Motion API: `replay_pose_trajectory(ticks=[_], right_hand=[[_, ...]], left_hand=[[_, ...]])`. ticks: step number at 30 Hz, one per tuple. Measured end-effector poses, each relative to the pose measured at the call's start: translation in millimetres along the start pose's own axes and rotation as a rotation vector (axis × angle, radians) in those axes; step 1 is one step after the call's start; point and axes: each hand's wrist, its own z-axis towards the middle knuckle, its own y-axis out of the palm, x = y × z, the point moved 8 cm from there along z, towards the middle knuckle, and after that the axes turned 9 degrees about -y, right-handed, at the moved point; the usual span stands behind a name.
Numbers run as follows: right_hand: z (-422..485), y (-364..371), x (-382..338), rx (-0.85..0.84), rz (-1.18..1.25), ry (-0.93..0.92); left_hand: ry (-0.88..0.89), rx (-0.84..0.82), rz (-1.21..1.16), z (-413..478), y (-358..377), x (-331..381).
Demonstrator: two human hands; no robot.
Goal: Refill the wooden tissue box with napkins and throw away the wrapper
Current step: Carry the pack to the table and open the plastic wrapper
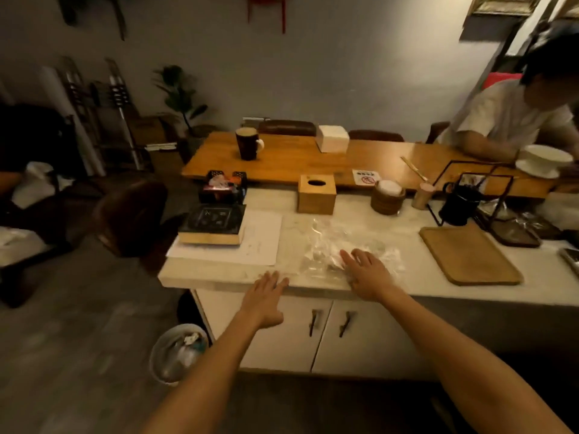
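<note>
The wooden tissue box (316, 194) stands upright at the back of the white counter (219, 277), its oval slot on top dark. A clear plastic wrapper (332, 242) lies flat and crumpled on the counter in front of it. My right hand (366, 272) rests on the wrapper's near edge with its fingers straight. My left hand (266, 292) is at the counter's front edge, fingers straight, holding nothing. A white stack of napkins (332, 137) sits on the wooden table (291, 164) behind.
A lined waste bin (177, 352) stands on the floor left of the cabinet. On the counter are papers (260, 242), a dark book (213, 223), a wooden tray (466, 255) and a black wire rack (463, 198). A mug (247, 142) is on the table. A person (513, 120) sits far right.
</note>
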Motion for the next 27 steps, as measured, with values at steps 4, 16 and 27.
replay_pose_trajectory(ticks=[4, 16, 27], right_hand=[[-7.9, -23.3, -2.2, -0.228, 0.028, 0.002], [27.2, -47.5, 53.3, -0.12, 0.29, -0.07], [91.0, -168.2, 127.7, -0.092, 0.401, -0.329]], left_hand=[[-0.124, -0.298, -0.283, -10.8, -27.5, 13.1], [0.402, 0.235, -0.012, 63.3, -136.0, 128.1], [0.122, 0.009, -0.64, 147.0, -255.0, 114.5]])
